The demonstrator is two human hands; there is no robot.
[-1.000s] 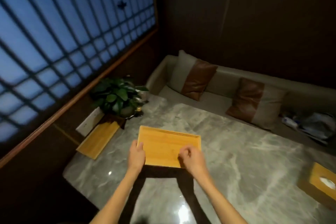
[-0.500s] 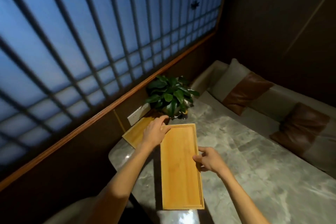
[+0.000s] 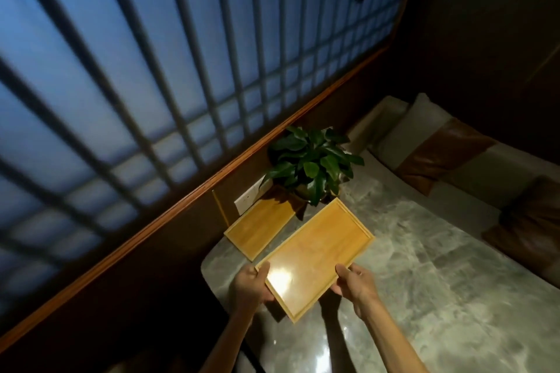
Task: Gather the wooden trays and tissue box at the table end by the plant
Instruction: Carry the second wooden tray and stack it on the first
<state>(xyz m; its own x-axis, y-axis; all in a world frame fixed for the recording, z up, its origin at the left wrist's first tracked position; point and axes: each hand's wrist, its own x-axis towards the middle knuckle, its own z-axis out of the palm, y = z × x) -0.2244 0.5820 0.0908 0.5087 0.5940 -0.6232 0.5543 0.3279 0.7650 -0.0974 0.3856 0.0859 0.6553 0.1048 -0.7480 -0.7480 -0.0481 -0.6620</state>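
— What are your fingers doing right now?

— Your left hand (image 3: 249,283) is clamped on the near left corner of the wooden tray (image 3: 315,254), thumb on top of the rim, the other fingers tucked beneath. Your right hand (image 3: 355,284) grips the near right edge the same way, thumb over the rim. Both are grasping the tray, neither is loose.

— And where does that tray sit?

— It runs diagonally away from you over the corner of the marble bench (image 3: 430,275). A dark shadow shows under its near corner; whether its far end touches the bench you cannot tell. A bright glare lies on its inner face close to your thumbs.

— What lies beyond it?

— The second tray (image 3: 260,228) lies flat just left of it, roughly parallel, against the wall side of the bench. The potted plant (image 3: 312,163) stands just past both trays' far ends. Behind runs the latticed window (image 3: 181,70); to the right, a sofa (image 3: 472,172) with cushions. The tissue box is out of sight.
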